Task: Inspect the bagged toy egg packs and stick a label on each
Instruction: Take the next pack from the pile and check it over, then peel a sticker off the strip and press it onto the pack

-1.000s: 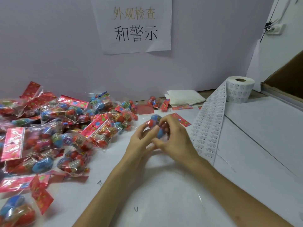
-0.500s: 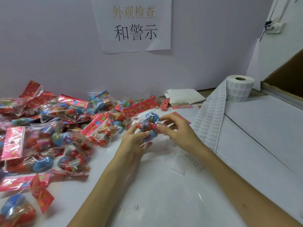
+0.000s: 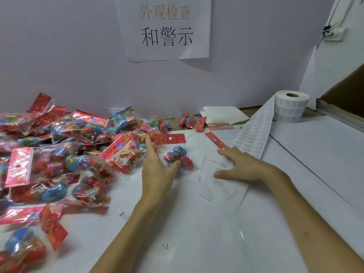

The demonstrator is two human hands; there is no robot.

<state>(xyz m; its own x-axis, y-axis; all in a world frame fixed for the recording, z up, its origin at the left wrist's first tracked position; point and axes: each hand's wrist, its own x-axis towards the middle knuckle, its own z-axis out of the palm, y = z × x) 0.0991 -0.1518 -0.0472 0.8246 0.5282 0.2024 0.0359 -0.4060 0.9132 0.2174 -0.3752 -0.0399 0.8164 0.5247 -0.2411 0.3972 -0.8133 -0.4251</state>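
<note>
One bagged toy egg pack (image 3: 178, 157), clear plastic with blue and red eggs and a red header card, lies on the white table in front of me. My left hand (image 3: 157, 170) is beside it on the left, fingers straight, thumb touching the eggs. My right hand (image 3: 242, 166) hovers flat with spread fingers to the right of the pack, its fingertips close to the end of the white label strip (image 3: 254, 134). That strip unrolls from the label roll (image 3: 291, 107) at the back right. Neither hand holds a label.
A big pile of egg packs (image 3: 59, 154) covers the left of the table. A loose red header card (image 3: 214, 140) and folded white cloth (image 3: 222, 115) lie behind the hands. A cardboard box (image 3: 346, 95) stands at the far right; a paper sign (image 3: 165, 26) hangs on the wall.
Both hands held the pack together; now it lies on the table. My right hand has let go and moved right toward the label strip. My left hand has opened beside the pack.
</note>
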